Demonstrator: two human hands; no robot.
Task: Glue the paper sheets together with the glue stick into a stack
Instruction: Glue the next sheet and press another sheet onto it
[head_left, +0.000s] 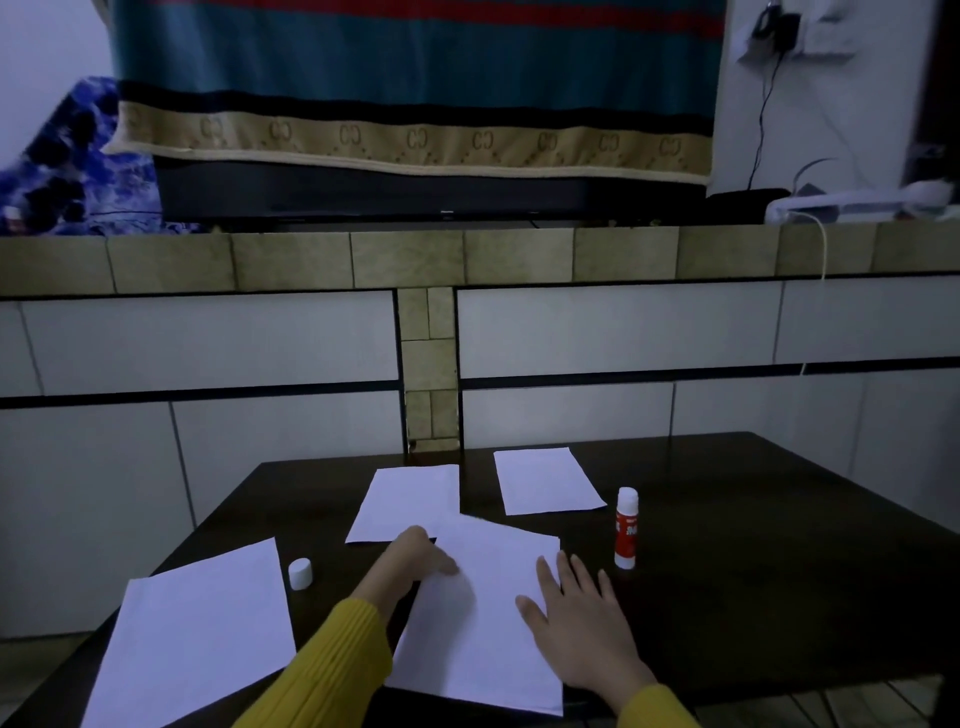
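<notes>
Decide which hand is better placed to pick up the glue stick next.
Probably the right hand: it lies flat on the sheet nearest the upright glue stick, while the left hand is farther away.

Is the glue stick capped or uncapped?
Uncapped. Glue stick stands upright with its white tip bare; the cap sits apart on the table.

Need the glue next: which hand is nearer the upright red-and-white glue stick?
Right. The right hand lies just left of the glue stick; the left hand is farther left.
</notes>
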